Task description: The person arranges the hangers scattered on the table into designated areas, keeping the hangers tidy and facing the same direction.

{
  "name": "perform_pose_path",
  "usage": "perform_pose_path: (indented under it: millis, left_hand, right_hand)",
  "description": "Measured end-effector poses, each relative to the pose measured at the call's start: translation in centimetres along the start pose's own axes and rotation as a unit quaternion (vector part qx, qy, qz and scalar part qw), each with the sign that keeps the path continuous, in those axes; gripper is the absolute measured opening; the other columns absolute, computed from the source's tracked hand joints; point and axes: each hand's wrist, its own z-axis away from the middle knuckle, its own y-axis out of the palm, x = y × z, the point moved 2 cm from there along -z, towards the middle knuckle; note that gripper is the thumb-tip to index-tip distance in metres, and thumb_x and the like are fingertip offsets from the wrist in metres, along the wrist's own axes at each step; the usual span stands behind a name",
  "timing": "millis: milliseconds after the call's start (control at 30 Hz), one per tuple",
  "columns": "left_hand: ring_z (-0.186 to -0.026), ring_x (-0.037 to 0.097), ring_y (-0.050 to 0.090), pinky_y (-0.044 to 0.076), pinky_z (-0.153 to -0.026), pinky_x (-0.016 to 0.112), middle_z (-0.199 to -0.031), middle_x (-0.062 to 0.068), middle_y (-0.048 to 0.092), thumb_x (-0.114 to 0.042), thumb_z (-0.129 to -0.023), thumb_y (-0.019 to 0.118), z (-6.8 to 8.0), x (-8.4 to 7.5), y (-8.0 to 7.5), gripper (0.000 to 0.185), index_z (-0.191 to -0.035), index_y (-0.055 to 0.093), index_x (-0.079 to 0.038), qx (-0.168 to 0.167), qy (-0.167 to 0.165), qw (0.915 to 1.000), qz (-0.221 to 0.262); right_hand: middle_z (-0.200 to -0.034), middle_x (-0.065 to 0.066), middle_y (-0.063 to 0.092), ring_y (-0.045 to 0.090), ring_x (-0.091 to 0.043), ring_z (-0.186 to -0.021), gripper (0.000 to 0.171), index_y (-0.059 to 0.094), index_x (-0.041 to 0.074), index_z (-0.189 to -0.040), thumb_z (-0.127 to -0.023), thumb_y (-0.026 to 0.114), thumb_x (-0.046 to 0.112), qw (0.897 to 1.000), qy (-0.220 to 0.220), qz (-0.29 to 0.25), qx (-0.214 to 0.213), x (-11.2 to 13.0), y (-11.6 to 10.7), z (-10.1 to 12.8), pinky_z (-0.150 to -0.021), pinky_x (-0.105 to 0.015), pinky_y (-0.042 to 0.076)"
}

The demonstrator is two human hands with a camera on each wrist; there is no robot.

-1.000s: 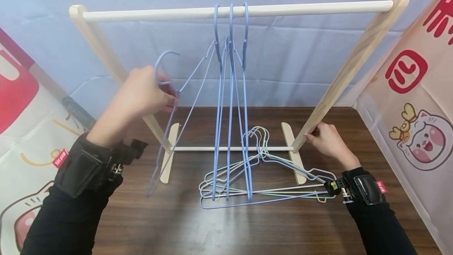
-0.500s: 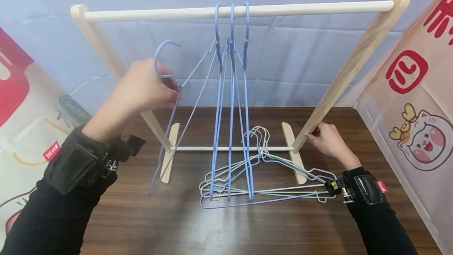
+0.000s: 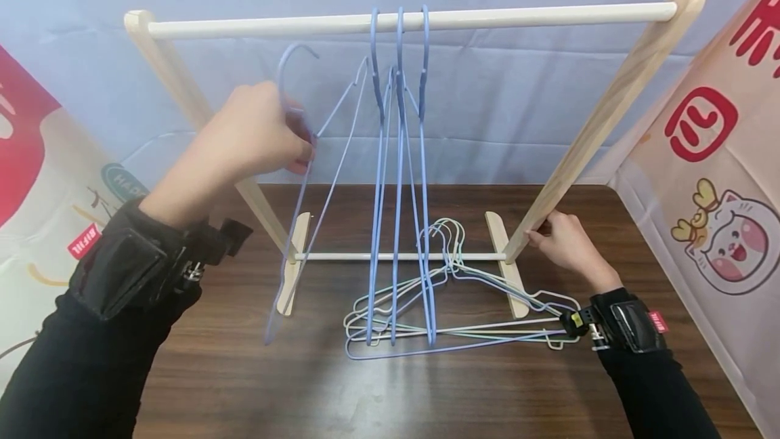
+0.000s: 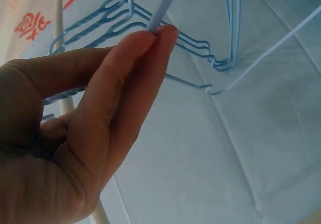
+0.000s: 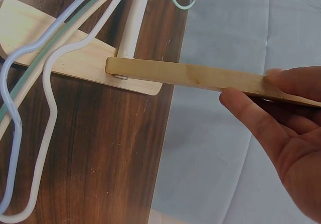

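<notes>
Left hand grip pinching hanger; right hand grip on rack leg.

3 blue hangers hang side by side from the middle of the white top rail. On the dark wooden table, near the rack's low crossbar, lies a loose pile of hangers in white, pale green and lilac. A pale blue cloth covers the far wall. Cartoon-printed sheets hang at the left and right.
</notes>
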Motion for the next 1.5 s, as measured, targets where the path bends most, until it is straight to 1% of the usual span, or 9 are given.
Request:
perform_pose_path:
  millis: [100, 233, 333, 533, 733, 867, 1067, 1200, 1500]
  left_hand:
    - [-0.085, 0.024, 0.055, 0.038, -0.076, 0.036, -0.069, -0.004, 0.068, -0.013, -0.074, 0.064, -0.2, -0.4, -0.2, 0.008, -0.076, 0.072, -0.012, 0.01, -0.003, 0.9999, -0.005]
    - [-0.089, 0.024, 0.056, 0.038, -0.082, 0.041, -0.071, -0.003, 0.069, -0.014, -0.076, 0.064, -0.3, -0.8, -0.4, 0.009, -0.078, 0.072, -0.011, 0.019, -0.005, 0.9998, -0.008]
    - [-0.089, 0.024, 0.056, 0.038, -0.084, 0.042, -0.07, -0.003, 0.068, -0.014, -0.077, 0.063, -0.5, -1.0, -0.6, 0.009, -0.078, 0.072, -0.011, 0.021, -0.004, 0.9997, -0.014]
    - [-0.087, 0.024, 0.057, 0.039, -0.08, 0.04, -0.068, -0.004, 0.068, -0.013, -0.075, 0.063, -0.8, -1.3, -0.8, 0.01, -0.078, 0.072, -0.011, 0.022, 0.001, 0.9994, -0.026]
    - [-0.082, 0.022, 0.059, 0.039, -0.074, 0.036, -0.066, -0.004, 0.068, -0.012, -0.075, 0.061, -1.2, -1.7, -1.0, 0.009, -0.074, 0.071, -0.011, 0.015, 0.009, 0.9992, -0.037]
    - [-0.078, 0.019, 0.061, 0.039, -0.076, 0.037, -0.067, -0.004, 0.068, -0.012, -0.076, 0.061, -1.4, -2.1, -0.9, 0.01, -0.076, 0.07, -0.01, 0.022, 0.013, 0.9992, -0.031]
    - [-0.069, 0.014, 0.066, 0.039, -0.085, 0.041, -0.072, 0.0, 0.068, -0.01, -0.078, 0.061, -1.7, -2.6, -0.7, 0.009, -0.079, 0.069, -0.007, 0.041, 0.009, 0.9991, 0.0]
    - [-0.067, 0.012, 0.067, 0.039, -0.087, 0.041, -0.073, 0.001, 0.069, -0.009, -0.078, 0.061, -2.0, -2.8, -0.5, 0.008, -0.08, 0.068, -0.006, 0.046, 0.006, 0.9989, 0.011]
    - [-0.063, 0.01, 0.066, 0.04, -0.083, 0.034, -0.069, 0.0, 0.068, -0.007, -0.077, 0.058, -2.6, -3.4, -0.1, 0.011, -0.081, 0.069, -0.005, 0.047, 0.002, 0.9988, 0.014]
  right_hand:
    - [-0.077, -0.02, 0.064, 0.062, -0.029, -0.069, 0.017, 0.056, -0.012, -0.094, -0.082, 0.062, -0.001, 1.0, 0.0, -0.001, -0.001, 0.0, 0.0, 0.0, -0.053, -0.03, 0.044]
    - [-0.077, -0.019, 0.064, 0.062, -0.028, -0.068, 0.017, 0.056, -0.012, -0.094, -0.083, 0.062, 0.0, 1.0, 0.001, -0.002, 0.0, 0.0, 0.1, 0.0, -0.053, -0.03, 0.044]
    - [-0.076, -0.019, 0.064, 0.062, -0.028, -0.068, 0.017, 0.057, -0.012, -0.093, -0.083, 0.062, 0.0, 1.0, 0.001, -0.002, 0.0, 0.0, 0.1, 0.1, -0.053, -0.03, 0.044]
    - [-0.076, -0.018, 0.064, 0.062, -0.029, -0.068, 0.016, 0.057, -0.011, -0.093, -0.082, 0.062, 0.0, 1.0, -0.001, 0.0, 0.002, 0.1, 0.0, 0.1, -0.054, -0.031, 0.044]
    - [-0.077, -0.023, 0.062, 0.061, -0.034, -0.069, 0.016, 0.056, -0.014, -0.092, -0.082, 0.061, -0.002, 1.0, -0.009, 0.002, 0.0, 0.1, -0.1, 0.1, -0.053, -0.033, 0.045]
    - [-0.077, -0.022, 0.062, 0.061, -0.034, -0.07, 0.017, 0.056, -0.014, -0.093, -0.083, 0.06, -0.002, 1.0, -0.007, 0.001, 0.003, 0.0, -0.1, 0.1, -0.052, -0.032, 0.044]
    - [-0.077, -0.02, 0.063, 0.062, -0.031, -0.07, 0.017, 0.056, -0.013, -0.095, -0.084, 0.06, -0.002, 1.0, -0.001, -0.003, 0.007, -0.2, 0.0, 0.2, -0.052, -0.03, 0.044]
    - [-0.077, -0.02, 0.063, 0.062, -0.032, -0.07, 0.017, 0.056, -0.013, -0.094, -0.083, 0.06, -0.002, 1.0, -0.006, -0.003, 0.003, -0.1, 0.1, 0.2, -0.052, -0.03, 0.045]
    - [-0.076, -0.02, 0.063, 0.062, -0.032, -0.069, 0.016, 0.056, -0.013, -0.094, -0.083, 0.06, -0.002, 1.0, -0.011, -0.002, 0.001, -0.2, 0.0, 0.1, -0.053, -0.031, 0.045]
